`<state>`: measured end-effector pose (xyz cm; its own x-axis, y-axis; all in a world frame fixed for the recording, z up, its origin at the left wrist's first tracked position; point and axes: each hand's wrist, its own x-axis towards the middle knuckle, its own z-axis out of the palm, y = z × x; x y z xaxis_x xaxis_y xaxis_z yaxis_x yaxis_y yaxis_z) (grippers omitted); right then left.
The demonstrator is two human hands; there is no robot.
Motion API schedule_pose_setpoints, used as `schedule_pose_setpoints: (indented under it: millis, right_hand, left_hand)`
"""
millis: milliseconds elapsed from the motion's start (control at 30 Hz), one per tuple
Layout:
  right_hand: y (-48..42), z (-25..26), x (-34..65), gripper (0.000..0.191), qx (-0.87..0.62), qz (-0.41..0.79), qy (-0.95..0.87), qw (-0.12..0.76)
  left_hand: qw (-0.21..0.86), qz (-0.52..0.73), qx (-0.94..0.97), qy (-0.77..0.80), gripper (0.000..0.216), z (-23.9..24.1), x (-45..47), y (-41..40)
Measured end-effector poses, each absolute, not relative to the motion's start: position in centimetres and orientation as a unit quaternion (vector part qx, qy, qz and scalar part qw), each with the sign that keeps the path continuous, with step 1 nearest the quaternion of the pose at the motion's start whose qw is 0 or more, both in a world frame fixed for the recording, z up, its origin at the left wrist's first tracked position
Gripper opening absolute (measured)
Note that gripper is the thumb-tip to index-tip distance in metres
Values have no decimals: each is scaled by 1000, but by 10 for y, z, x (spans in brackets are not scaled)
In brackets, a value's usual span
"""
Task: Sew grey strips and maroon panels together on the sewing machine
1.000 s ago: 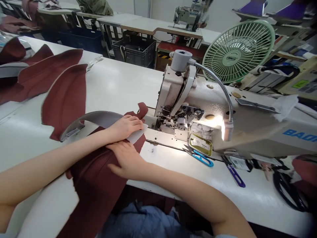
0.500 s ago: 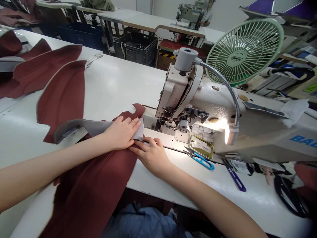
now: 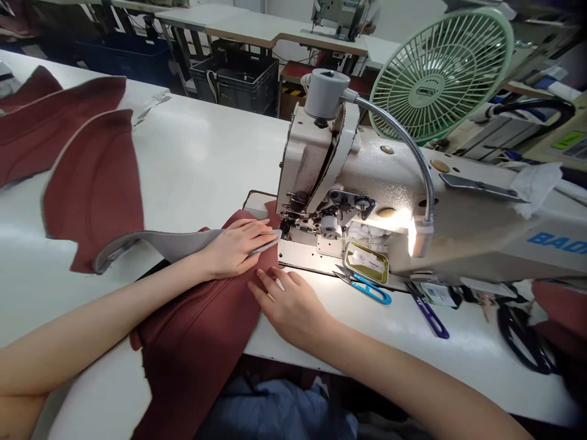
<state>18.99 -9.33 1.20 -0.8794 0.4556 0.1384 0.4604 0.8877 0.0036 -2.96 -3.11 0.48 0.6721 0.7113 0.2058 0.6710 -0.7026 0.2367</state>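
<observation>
A maroon fabric piece (image 3: 202,342) with a grey backing (image 3: 183,243) hangs over the table's front edge, and its far end lies at the needle area of the sewing machine (image 3: 316,177). My left hand (image 3: 236,247) presses on this fabric just left of the presser foot. A folded grey edge sticks out between its closed fingers. Nearer the table's front, my right hand (image 3: 291,305) has its fingers apart, with the fingertips on or close to the right edge of the maroon fabric. The needle itself is hard to make out.
Blue thread snips (image 3: 373,292), a small tin tray (image 3: 367,261) and purple snips (image 3: 431,315) lie right of my hands. Black-handled scissors (image 3: 523,342) are farther right. A lamp (image 3: 422,235) shines by the machine, a green fan (image 3: 440,79) stands behind, and more maroon pieces (image 3: 98,183) lie left.
The fabric's far end has moved right and up to the presser foot, with my left hand sliding along with it. My right hand has drawn back from the left one, its fingers spreading.
</observation>
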Motion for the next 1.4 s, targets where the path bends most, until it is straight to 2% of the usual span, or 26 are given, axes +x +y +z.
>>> schedule_pose_setpoints:
  millis: [133, 367, 700, 1400]
  right_hand:
    - [-82, 7, 201, 42, -264, 36, -960, 87]
    - [-78, -8, 201, 39, -251, 24, -957, 143]
    - [-78, -8, 202, 37, -254, 2, -959, 129]
    - [-73, 3, 221, 41, -273, 25, -958, 87]
  left_hand:
    - [87, 109, 923, 359, 56, 9, -23, -28]
    - [45, 63, 909, 409, 58, 18, -26, -24]
    - [37, 25, 931, 363, 56, 14, -34, -15]
    - [6, 40, 934, 354, 54, 11, -13, -14]
